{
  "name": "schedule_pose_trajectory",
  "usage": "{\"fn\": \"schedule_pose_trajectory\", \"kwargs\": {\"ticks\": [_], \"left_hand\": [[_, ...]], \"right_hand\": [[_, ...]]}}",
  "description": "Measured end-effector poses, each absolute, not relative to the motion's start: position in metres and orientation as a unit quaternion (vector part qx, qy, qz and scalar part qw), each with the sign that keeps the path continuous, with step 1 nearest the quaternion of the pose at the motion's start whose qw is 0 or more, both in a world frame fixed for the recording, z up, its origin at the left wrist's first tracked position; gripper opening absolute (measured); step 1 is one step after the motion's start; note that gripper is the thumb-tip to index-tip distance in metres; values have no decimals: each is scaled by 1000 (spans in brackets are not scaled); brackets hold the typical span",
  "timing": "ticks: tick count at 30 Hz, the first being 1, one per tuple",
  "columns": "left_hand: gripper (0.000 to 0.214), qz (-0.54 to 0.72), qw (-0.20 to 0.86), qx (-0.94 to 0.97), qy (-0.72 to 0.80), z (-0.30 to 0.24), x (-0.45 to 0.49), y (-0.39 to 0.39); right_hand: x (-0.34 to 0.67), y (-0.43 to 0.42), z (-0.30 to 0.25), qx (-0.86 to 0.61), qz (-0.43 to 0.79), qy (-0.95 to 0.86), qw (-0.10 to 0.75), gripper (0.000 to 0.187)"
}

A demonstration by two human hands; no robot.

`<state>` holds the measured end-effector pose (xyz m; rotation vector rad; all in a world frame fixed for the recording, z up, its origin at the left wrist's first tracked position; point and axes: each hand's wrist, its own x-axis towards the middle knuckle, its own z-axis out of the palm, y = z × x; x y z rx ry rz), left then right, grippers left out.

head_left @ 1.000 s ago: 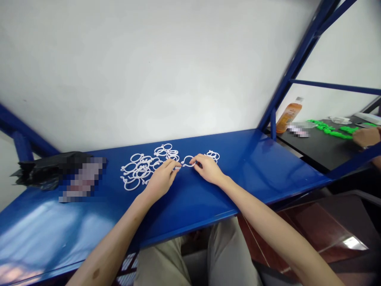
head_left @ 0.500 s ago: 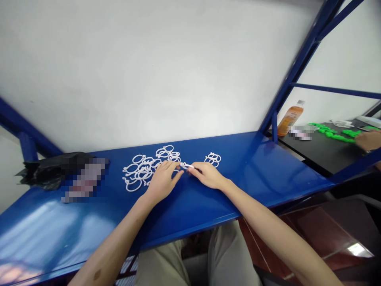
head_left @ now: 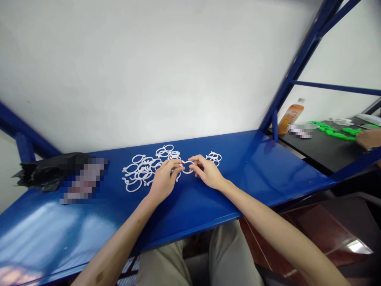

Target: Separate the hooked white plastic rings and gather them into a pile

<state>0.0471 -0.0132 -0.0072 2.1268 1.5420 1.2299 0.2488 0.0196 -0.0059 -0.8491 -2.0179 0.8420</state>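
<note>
Between my two hands is a white plastic ring [head_left: 188,172], like a curtain ring, its round face turned toward me. My left hand [head_left: 165,174] pinches its left side with thumb and fingertips. On the right side, my right hand [head_left: 207,171] grips it the same way. A loose pile of similar white rings [head_left: 143,171] lies just left of and behind my left hand, which hides part of it. A smaller group of white rings [head_left: 214,157] rests behind my right hand and is partly covered by it.
The blue table [head_left: 253,171] stands against a white wall. A black plastic bag [head_left: 44,172] and a blurred-out packet [head_left: 85,180] lie at the left. Beyond the blue frame post [head_left: 274,125], a dark table holds an orange bottle [head_left: 291,117], green pieces [head_left: 333,133] and another person's hand [head_left: 369,139].
The ring between my hands has turned from edge-on to showing its round opening. My right hand has risen slightly, and my left fingers have closed into a pinch.
</note>
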Motion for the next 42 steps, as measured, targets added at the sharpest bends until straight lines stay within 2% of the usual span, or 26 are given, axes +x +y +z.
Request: {"fn": "schedule_pose_trajectory", "kwargs": {"ticks": [4, 10, 17, 23, 27, 30, 34, 37, 42], "left_hand": [[16, 431, 152, 705, 542, -6, 50, -17], [13, 416, 142, 719, 538, -12, 48, -19], [29, 380, 167, 736, 535, -14, 49, -12], [33, 272, 53, 814, 510, -7, 26, -7], [39, 189, 17, 847, 497, -5, 7, -6], [34, 173, 24, 855, 488, -5, 7, -8], [17, 179, 33, 860, 478, -3, 15, -11], [15, 188, 48, 859, 473, -3, 23, -12], [14, 285, 174, 803, 494, -5, 37, -17]], "right_hand": [[246, 17, -8, -330, 316, -796, 396, 19], [247, 17, -10, -299, 269, -846, 351, 21], [246, 25, -15, -323, 200, -848, 369, 16], [273, 50, -11, -481, 33, -789, 382, 21], [293, 62, -11, -556, -19, -745, 368, 23], [295, 66, -13, -570, -34, -733, 369, 24], [291, 63, -12, -562, -43, -739, 368, 24], [285, 55, -8, -529, -36, -758, 380, 22], [264, 34, -5, -391, 68, -835, 380, 17]]}}
